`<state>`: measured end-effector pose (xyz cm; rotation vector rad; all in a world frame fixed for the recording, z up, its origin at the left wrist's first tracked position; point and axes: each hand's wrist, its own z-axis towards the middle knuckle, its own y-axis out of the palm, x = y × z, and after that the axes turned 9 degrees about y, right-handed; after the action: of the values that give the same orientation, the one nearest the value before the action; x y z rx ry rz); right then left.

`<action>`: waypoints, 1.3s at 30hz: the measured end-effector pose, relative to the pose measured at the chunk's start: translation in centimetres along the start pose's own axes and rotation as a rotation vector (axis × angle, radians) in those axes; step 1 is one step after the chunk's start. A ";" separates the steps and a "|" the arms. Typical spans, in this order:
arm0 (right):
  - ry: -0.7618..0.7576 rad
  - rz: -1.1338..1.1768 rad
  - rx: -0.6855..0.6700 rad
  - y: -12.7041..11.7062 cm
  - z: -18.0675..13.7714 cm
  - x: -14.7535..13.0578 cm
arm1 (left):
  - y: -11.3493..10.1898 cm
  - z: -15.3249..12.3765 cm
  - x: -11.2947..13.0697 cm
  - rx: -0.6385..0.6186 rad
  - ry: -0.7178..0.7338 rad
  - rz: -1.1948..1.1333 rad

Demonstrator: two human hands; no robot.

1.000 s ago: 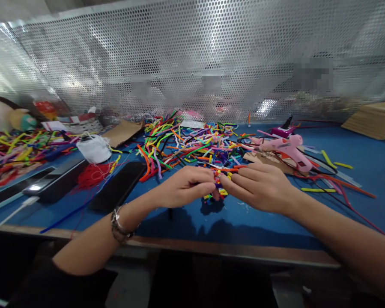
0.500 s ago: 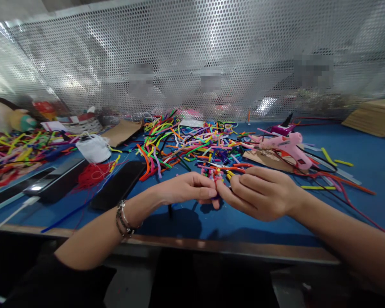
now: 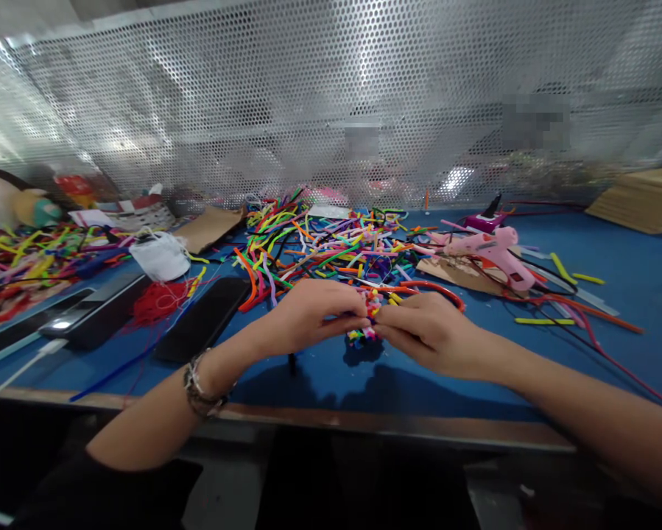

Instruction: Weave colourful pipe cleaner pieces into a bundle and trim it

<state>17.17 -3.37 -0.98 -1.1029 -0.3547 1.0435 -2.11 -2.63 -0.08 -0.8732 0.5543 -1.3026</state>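
Note:
Between my two hands is a small bundle of short, multicoloured pipe cleaner pieces (image 3: 364,336), pink, yellow, green and purple. My left hand (image 3: 322,315) pinches it from the left, thumb and fingertips together. From the other side, my right hand (image 3: 433,327) grips it with fingers closed, their tips almost meeting those of the left. The fingers cover the middle of the bundle; its ends show above and below them. Just behind the hands spreads a large heap of loose pipe cleaners (image 3: 331,246) in many colours.
A pink glue gun (image 3: 488,249) lies on cardboard at the right. Left of my hands are a black phone (image 3: 206,318), red yarn (image 3: 157,303), a white face mask (image 3: 159,255) and a power bank (image 3: 96,313) with a cable. Perforated metal (image 3: 308,96) walls the blue table's back.
Both hands have changed their grip on the bundle. The left hand has risen slightly and turned, the right fingers have drawn together, and more of the bundle now shows below the fingertips.

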 end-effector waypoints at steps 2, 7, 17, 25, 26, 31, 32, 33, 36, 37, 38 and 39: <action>0.191 0.418 -0.186 0.5 0.2 -0.1 | -0.3 -0.1 0.0 0.018 0.209 0.372; 0.314 0.797 -0.354 1.2 0.6 0.4 | -0.5 -0.4 -0.3 0.021 0.357 0.683; -0.461 -0.912 0.387 -1.0 0.5 0.3 | 0.9 0.1 -0.7 -0.099 -0.637 -0.890; -0.288 -0.621 0.235 -0.8 0.1 -0.2 | 0.4 0.1 0.0 -0.035 -0.464 -0.637; -0.206 -0.494 0.177 -0.8 0.0 -0.3 | 0.3 0.1 0.0 -0.042 -0.384 -0.544; 0.289 0.339 -0.235 -1.0 -0.4 -1.3 | 0.1 -0.3 0.1 -0.178 0.089 -0.031; 0.369 0.529 -0.299 -0.8 -0.5 -1.4 | 0.1 -0.3 0.2 -0.182 0.154 0.078; 0.436 0.725 -0.343 -0.6 -0.7 -1.4 | 0.0 -0.3 0.4 -0.168 0.203 0.195; 0.529 1.295 -0.401 0.8 -1.2 -1.2 | -0.3 -0.1 1.1 -0.104 0.337 0.518; 0.528 1.437 -0.403 1.3 -1.3 -1.2 | -0.5 -0.1 1.3 -0.082 0.387 0.590; 0.522 1.535 -0.408 1.7 -1.5 -1.2 | -0.6 0.0 1.6 -0.060 0.437 0.639; 0.517 1.582 -0.419 2.0 -1.5 -1.3 | -0.6 0.0 1.7 -0.045 0.476 0.668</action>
<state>16.55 -5.19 -3.07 -2.0177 0.9483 1.9743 -2.14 -4.29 0.59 -0.3440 1.1411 -0.8691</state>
